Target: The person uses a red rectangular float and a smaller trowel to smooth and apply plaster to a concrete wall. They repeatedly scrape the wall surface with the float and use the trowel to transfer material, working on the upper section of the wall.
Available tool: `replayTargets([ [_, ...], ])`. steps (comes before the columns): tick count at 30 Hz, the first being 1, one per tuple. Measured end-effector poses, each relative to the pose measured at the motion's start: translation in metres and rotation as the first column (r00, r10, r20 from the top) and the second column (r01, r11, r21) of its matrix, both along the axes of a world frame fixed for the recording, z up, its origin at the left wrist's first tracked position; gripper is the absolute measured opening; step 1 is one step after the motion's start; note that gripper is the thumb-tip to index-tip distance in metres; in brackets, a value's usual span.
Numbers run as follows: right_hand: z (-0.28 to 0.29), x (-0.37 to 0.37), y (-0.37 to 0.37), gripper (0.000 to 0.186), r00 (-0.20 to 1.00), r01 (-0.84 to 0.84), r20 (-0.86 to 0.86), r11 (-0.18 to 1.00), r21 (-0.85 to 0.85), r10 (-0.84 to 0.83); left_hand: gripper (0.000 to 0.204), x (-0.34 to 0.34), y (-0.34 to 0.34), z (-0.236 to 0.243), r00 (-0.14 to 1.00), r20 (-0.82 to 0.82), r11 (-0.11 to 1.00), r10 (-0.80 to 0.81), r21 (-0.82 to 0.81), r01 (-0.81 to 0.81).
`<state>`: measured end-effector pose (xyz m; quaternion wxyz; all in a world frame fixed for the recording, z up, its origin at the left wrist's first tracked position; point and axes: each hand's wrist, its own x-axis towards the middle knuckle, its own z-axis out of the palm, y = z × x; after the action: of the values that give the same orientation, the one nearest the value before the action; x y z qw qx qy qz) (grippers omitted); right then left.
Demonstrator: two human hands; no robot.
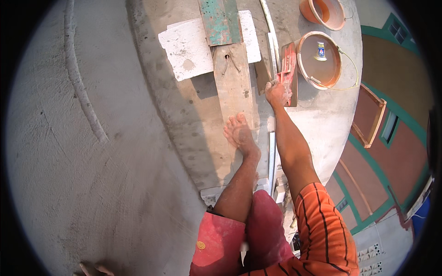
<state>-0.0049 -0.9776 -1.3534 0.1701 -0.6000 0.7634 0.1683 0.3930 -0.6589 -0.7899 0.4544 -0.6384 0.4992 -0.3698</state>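
- Spreading across the left, a rough grey cement-coated wall (115, 198) is crossed near its top by a long, pale, rope-like strip (78, 69).
- At the lower left edge, what seem to be fingertips of the left hand (105, 270) are cut off by the border; whether anything is held cannot be told.
- Near the centre, a chipped white foam slab (184, 53) is overlapped by a green-painted wooden board (220, 23), below which a bare brown wooden plank (234, 87) is seen.
- A dusty bare right foot (240, 133) is set on the plank; balance would be best kept by weight being held over its middle.
- To the right, a slim white pipe (269, 18) is laid lengthwise.
- Just beside the pipe, a red, flat-bladed hand float (288, 64) is held by the right hand (278, 94), closed around its near end. A firm, level grip would likely serve, with the blade kept from being knocked on its neighbours.
- Next to the float, a round orange bucket (340, 64) of cloudy water is placed, with a small blue-and-white labelled container (321, 51) inside; tipping would best be avoided by a slow lift.
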Motion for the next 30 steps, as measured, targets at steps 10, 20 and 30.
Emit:
replayTargets([
  [10, 0.230, -0.117, 0.148, 0.021, 0.844, 0.246, 0.409, 0.928, 0.279, -0.347, 0.048, -0.001, 0.021, 0.001, 0.796, -0.555, 0.901, 0.240, -0.179, -0.396],
  [20, 0.436, -0.104, 0.126, 0.016, 0.102, 0.384, 0.538, 0.532, 0.754, -0.837, 0.060, -0.261, -0.110, -0.175, -0.912, -0.033, 0.339, -0.409, 0.923, -0.185],
  [30, 0.405, -0.071, 0.043, 0.020, 0.317, -0.013, 0.644, 0.675, 0.737, -0.696, 0.055, -0.287, -0.210, -0.265, -0.820, 0.226, 0.416, -0.526, 0.909, -0.016],
])
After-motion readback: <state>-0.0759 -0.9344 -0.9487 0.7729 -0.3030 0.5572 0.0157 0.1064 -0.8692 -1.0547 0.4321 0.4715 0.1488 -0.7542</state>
